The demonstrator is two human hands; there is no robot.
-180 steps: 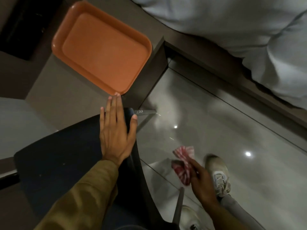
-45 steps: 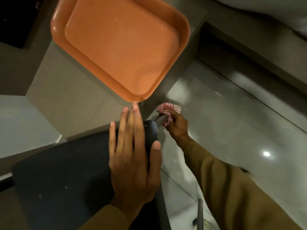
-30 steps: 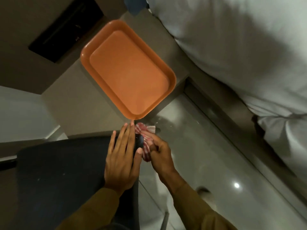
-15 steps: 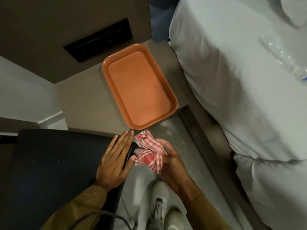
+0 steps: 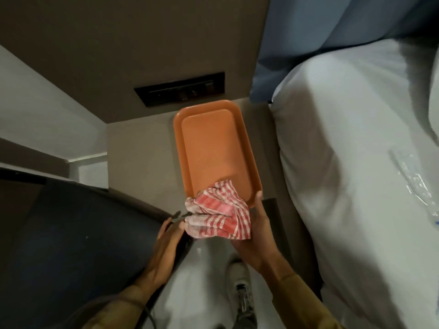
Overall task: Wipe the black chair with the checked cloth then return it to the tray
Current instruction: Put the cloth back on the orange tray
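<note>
An orange tray (image 5: 215, 148) sat on a beige bedside table (image 5: 140, 157) beside a white bed (image 5: 356, 174) — the right hand (image 5: 255, 236) cupped the checked cloth (image 5: 219, 213) over its near rim, the left hand (image 5: 165, 251) lay flat on the black chair (image 5: 78, 245), its legs hidden.

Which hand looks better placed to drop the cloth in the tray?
Right hand: it holds the cloth at the tray's near edge. Left hand rests on the chair.
</note>
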